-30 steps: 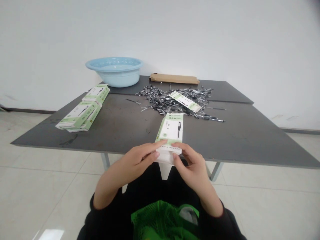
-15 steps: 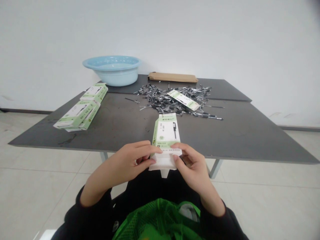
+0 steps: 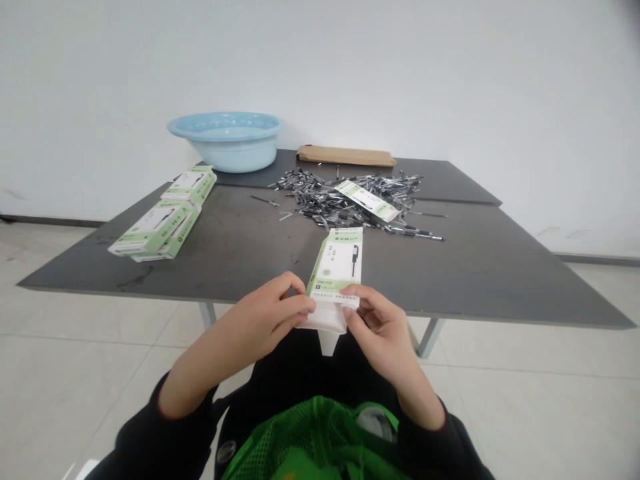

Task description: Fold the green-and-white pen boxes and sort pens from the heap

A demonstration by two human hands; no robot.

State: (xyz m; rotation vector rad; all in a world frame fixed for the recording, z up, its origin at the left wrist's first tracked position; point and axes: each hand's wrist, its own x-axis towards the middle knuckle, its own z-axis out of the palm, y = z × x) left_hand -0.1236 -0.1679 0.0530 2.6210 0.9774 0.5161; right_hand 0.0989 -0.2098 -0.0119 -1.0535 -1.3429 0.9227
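Observation:
A green-and-white pen box (image 3: pixel 336 263) with a pen printed on its face lies between my hands, over the table's front edge. Its near end has white flaps, one of them hanging down. My left hand (image 3: pixel 273 313) pinches the left side of that end between thumb and fingers. On the right side, my right hand (image 3: pixel 377 320) grips the box, thumb on the flap and index finger on top. Beyond the box spreads a heap of black and clear pens (image 3: pixel 320 200), with a flat pen box (image 3: pixel 367 200) lying across it.
Several green-and-white pen boxes (image 3: pixel 155 227) sit at the table's left. A light blue basin (image 3: pixel 233 150) and a long brown cardboard piece (image 3: pixel 345 156) stand at the back, near the wall. The dark table (image 3: pixel 475 267) extends to the right.
The box has turned slightly, its far end swinging right. My left index finger has drawn back from the flap to the left edge, and my right hand keeps its grip.

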